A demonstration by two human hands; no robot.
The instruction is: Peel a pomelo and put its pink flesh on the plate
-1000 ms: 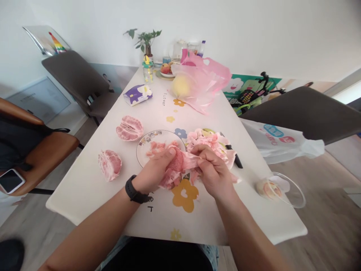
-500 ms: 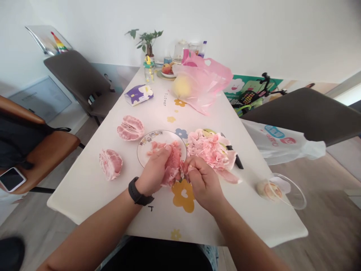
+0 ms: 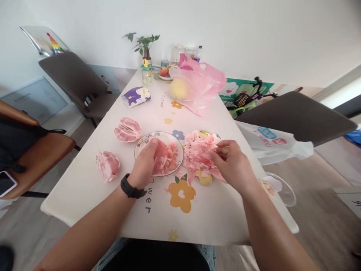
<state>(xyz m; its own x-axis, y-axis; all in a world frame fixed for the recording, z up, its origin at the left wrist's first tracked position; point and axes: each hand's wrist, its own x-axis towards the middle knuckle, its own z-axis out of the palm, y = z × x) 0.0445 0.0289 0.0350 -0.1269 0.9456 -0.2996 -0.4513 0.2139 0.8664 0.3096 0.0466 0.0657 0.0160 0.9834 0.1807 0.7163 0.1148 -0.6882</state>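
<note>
My left hand is closed around a pink pomelo segment, held over the near left part of a white plate. Small pieces of pink pulp lie on that plate. To its right is a heap of pomelo peel and membrane. My right hand is at the heap's right side, thumb and fingers pinched together; what is between them, if anything, I cannot make out. Two larger peeled pomelo chunks rest left of the plate, one farther back and one nearer.
A pink plastic bag with a yellow pomelo stands farther back. Beside it are a purple tissue pack, a bottle and a potted plant. A clear round container sits at the right edge, near a hanging white bag.
My right hand has moved right, from the segment to the peel heap. My left hand keeps the segment, now more over the plate. The view has shifted slightly.
</note>
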